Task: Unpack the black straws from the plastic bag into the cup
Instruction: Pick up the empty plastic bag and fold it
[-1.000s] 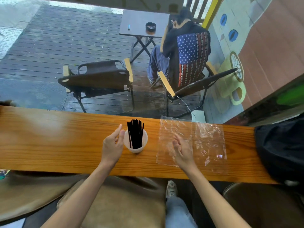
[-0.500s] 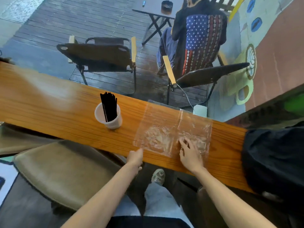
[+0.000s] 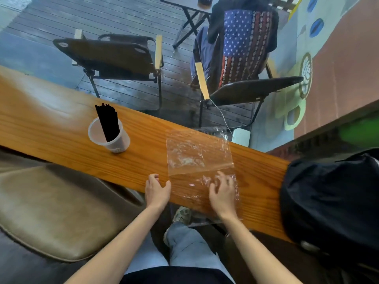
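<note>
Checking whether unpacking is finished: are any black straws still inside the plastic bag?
No. The plastic bag lies flat and see-through on the counter, and the black straws stand in the cup.

Long counter of orange-brown varnished wood (image 3: 61, 128): glossy, grain lines visible, pale sheen at left. Clear thin plastic bag (image 3: 196, 152): transparent, creased, crinkled, with bright glints. Translucent white plastic cup (image 3: 114, 140): smooth, semi-matt. Bundle of thin black straws (image 3: 107, 121): matt, uniformly dark. Olive-brown padded seat (image 3: 61, 212): leather-like, smooth, soft sheen. Black bag at right (image 3: 332, 201): cloth-like, slightly shiny, wrinkled. Grey plank decking (image 3: 61, 15): ribbed, wet-looking patches.
</note>
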